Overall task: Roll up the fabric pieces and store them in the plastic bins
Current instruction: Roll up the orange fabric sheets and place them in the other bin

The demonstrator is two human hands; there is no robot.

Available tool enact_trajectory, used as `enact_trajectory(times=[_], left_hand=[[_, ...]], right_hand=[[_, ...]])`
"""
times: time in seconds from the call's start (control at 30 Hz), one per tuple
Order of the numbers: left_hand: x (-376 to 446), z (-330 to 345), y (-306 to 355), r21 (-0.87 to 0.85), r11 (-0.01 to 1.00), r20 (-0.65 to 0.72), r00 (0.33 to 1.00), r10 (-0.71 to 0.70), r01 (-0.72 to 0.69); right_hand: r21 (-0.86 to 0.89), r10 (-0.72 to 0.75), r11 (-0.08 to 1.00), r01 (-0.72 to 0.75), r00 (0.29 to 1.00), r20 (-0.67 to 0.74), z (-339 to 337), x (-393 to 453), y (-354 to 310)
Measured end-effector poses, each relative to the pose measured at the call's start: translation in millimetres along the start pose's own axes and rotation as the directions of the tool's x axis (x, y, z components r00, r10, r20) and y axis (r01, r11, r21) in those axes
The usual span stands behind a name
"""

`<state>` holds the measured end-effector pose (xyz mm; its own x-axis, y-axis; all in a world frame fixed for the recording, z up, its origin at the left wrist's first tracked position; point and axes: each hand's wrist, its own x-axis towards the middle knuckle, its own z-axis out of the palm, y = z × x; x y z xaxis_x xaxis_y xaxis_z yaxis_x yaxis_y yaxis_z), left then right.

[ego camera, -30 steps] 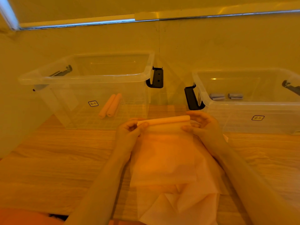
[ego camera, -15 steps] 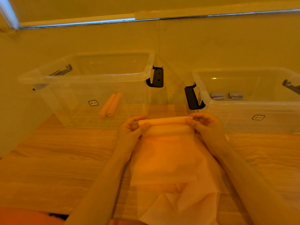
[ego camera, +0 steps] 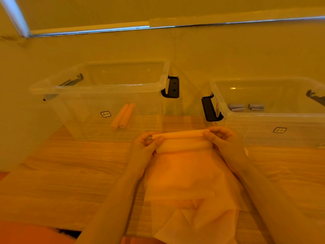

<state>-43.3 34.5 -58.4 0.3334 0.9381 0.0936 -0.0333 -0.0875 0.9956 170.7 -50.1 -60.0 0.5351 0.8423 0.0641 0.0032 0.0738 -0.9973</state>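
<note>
A pale orange fabric piece point(ego camera: 186, 180) lies on the wooden table point(ego camera: 70, 173) in front of me, its far edge wound into a tight roll point(ego camera: 181, 134). My left hand point(ego camera: 146, 147) pinches the roll's left end and my right hand point(ego camera: 223, 140) pinches its right end. The loose part of the fabric hangs back toward me over more crumpled fabric point(ego camera: 191, 224). The left clear plastic bin point(ego camera: 98, 88) holds two orange fabric rolls point(ego camera: 123, 116). The right clear bin point(ego camera: 267, 117) holds two grey rolls point(ego camera: 246, 106).
Both bins stand at the back of the table against a plain wall. Black latch handles point(ego camera: 172, 88) stick out from the bins' facing sides, with a narrow gap between the bins. The table's near edge lies just below my forearms.
The roll has been turned a little further and looks slightly thicker, and the fabric just below it has bunched up. Both hands stay at the roll's ends.
</note>
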Motion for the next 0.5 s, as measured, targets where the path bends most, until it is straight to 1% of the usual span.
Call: enact_trajectory(times=[0.07, 0.17, 0.27, 0.37, 0.5], left_hand=[[0, -2, 1, 0.013, 1.0, -0.005, 1.0, -0.019, 0.019], [-1, -2, 5, 0.048, 0.999, -0.033, 0.999, -0.007, 0.009], [-3, -1, 15, 0.064, 0.998, -0.071, 0.997, -0.004, 0.008], [-8, -2, 27, 0.095, 0.995, -0.076, 0.997, -0.001, 0.008], [-26, -3, 37, 0.166, 0.986, -0.052, 0.999, -0.013, 0.021]], right_hand=[[-0.013, 0.021, 1.0, -0.021, 1.0, 0.022, 1, -2, -3], [-0.058, 0.05, 0.997, -0.045, 0.995, 0.085, 2, -4, -14], [-0.089, 0.024, 0.996, -0.012, 0.992, 0.126, 1, -8, -28], [-0.116, 0.005, 0.993, 0.008, 0.994, 0.106, -1, -15, -36], [-0.112, -0.012, 0.994, 0.019, 0.998, 0.058, -1, -31, -41]])
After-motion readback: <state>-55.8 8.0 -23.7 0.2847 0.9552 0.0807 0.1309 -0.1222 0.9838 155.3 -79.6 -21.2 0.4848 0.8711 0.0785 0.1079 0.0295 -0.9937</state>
